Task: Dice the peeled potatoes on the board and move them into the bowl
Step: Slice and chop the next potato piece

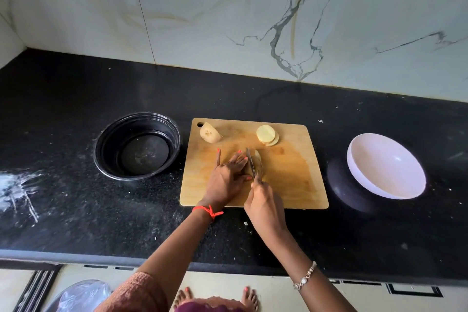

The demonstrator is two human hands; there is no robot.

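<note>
The black speckled stone counter (pixel 76 210) carries a rectangular wooden cutting board (pixel 291 180) at frame centre. A round white bowl (pixel 385 167) sits well apart at the right, nearer the right hand (pixel 263 205). That hand is wrapped round the handle of a steel knife (pixel 251 163), whose blade points up-frame. The left hand (pixel 226 175) presses straight fingers on the pale peeled potato piece (pixel 258 159) mid-board. The piece lies directly under the blade, with its long axis roughly along it.
</note>
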